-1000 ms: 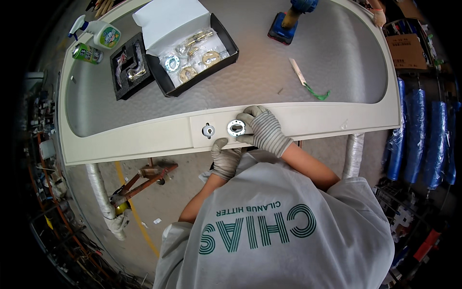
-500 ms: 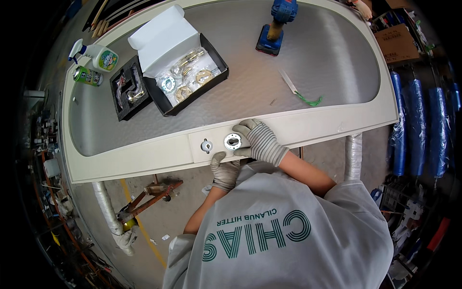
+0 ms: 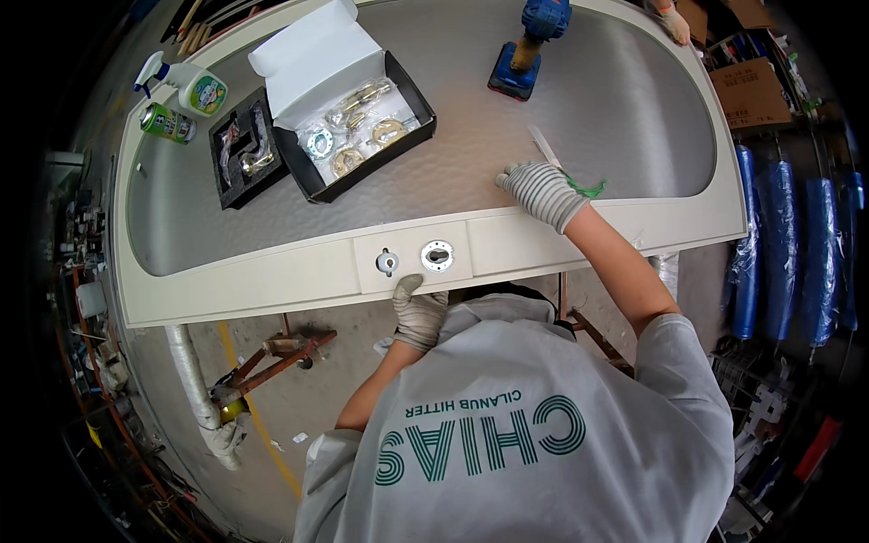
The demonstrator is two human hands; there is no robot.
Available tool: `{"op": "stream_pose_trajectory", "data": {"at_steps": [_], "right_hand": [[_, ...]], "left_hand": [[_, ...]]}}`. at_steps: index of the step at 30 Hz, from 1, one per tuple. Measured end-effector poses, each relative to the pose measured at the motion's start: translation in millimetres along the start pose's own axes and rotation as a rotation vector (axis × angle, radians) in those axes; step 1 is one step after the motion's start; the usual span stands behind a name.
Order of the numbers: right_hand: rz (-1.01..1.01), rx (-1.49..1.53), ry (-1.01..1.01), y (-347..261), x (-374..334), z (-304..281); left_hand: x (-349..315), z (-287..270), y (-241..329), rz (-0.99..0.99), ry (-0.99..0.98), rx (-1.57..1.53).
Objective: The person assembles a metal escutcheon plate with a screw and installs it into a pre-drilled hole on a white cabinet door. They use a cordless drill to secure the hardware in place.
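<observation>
A white door panel (image 3: 588, 242) with a large frosted pane lies in front of me. My left hand (image 3: 419, 312), in a striped work glove, grips the near edge of it, thumb on top; its other fingers are partly hidden. Just above that thumb, a round metal ring plate (image 3: 438, 256) surrounds a keyhole-shaped opening, with a smaller metal fitting (image 3: 387, 262) to its left. My right hand (image 3: 546, 194), gloved too, is over the pane with fingers drawn together; what they hold, if anything, is hidden. Beside it lies a thin white-bladed tool (image 3: 544, 145) with a green cord (image 3: 588, 188).
A blue cordless drill (image 3: 520, 68) stands on the pane. Left of it are an open box (image 3: 378, 156) of bagged brass hardware, a black foam tray (image 3: 233, 185), a spray bottle (image 3: 201, 90) and a green can (image 3: 167, 123). Another person's gloved hand (image 3: 674, 25) touches the far right edge.
My right hand has left the ring plate and moved right and away from me onto the pane, near the cord. My left hand stays at the near edge. The view has shifted slightly.
</observation>
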State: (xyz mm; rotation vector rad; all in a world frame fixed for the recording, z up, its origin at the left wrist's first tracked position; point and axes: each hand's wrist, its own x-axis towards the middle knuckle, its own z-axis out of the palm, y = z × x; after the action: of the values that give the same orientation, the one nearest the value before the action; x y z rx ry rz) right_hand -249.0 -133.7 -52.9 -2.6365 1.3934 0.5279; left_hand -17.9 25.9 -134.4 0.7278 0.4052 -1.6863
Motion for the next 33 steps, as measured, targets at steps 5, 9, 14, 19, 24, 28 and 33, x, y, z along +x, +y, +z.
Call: {"op": "stream_pose_trajectory", "data": {"at_steps": [5, 9, 14, 19, 24, 28, 33], "right_hand": [[-0.057, 0.192, 0.045, -0.3, 7.0, -7.5], [-0.044, 0.854, 0.336, -32.6, -1.9, -2.6], [-0.003, 1.146, 0.306, -78.7, -12.8, 0.5], [0.038, 1.162, 0.229, -98.3, -13.0, 0.1], [-0.105, 0.975, 0.337, -104.1, -7.1, 12.0], [-0.041, 0.962, 0.281, -106.9, -7.0, 10.2], [-0.011, 0.954, 0.306, -107.5, -4.1, 15.7]], "left_hand": [[-2.6, 0.7, -0.7, 0.009, -0.006, -0.027], [2.7, -8.9, -1.7, -0.008, 0.001, -0.061], [4.5, -7.1, -5.5, 0.07, -0.048, -0.05], [10.6, -14.3, -6.2, 0.041, -0.075, -0.081], [14.0, -19.9, -11.6, 0.085, -0.074, -0.118], [27.2, -35.3, -18.5, 0.076, -0.132, -0.13], [16.4, -20.0, -16.7, 0.093, -0.129, -0.131]]}}
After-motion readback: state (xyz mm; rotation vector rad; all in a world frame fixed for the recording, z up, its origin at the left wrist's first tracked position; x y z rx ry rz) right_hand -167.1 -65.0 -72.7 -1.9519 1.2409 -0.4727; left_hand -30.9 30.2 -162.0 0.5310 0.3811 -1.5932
